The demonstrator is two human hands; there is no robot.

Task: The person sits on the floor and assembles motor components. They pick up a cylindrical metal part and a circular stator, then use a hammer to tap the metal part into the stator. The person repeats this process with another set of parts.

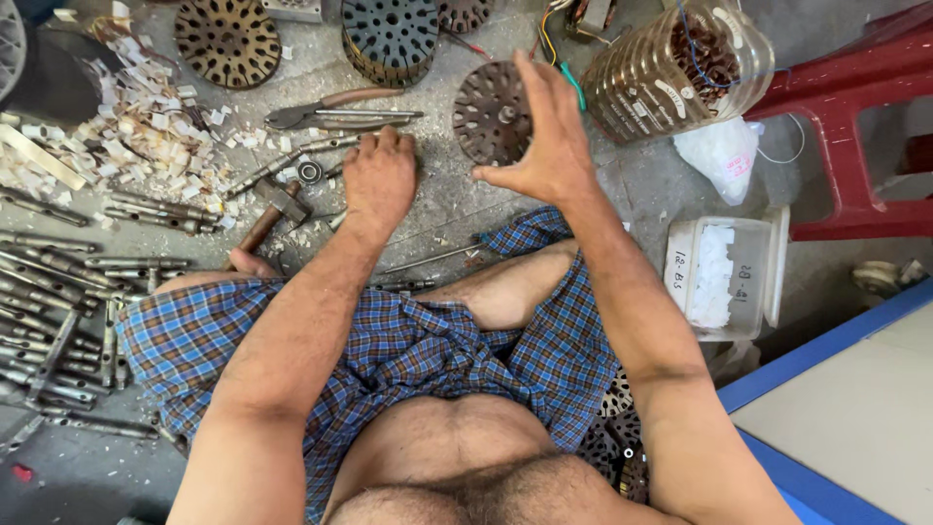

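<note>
Sitting on a concrete floor (457, 209), a person in a blue checked cloth (408, 355) works among metal parts. At far left lie many grey steel shafts (58, 311), too many and too overlapped to count, with a heap of white paper scraps (146, 117) above them. One hammer (270, 216) with a brown handle lies just left of the left hand. One small bearing ring (310, 172) sits near it, and one pair of pliers (335, 112) lies above.

The left hand (379, 180) rests palm-down on the floor, fingers curled on a shaft; whether its grip is closed on that shaft cannot be told.

Three slotted round cores stand along the top edge: one rusty brown disc (226, 39), one dark stack (391, 37) and one partly cropped (465, 14).

The right hand (546, 146) is spread open, fingers extended, thumb out, with its fingertips against one rotor disc (491, 112). This disc lies flat on the floor between the hands, at centre top. It is round, dull brown-grey, ringed with oval holes, with a small hub at its middle. Its right part is hidden by the hand.

Farther right: one clear plastic jar (680, 68) on its side holding copper-coloured parts, one white plastic bag (724, 156), one clear tub (729, 277) of white paper pieces, one red plastic stool (855, 117).
</note>
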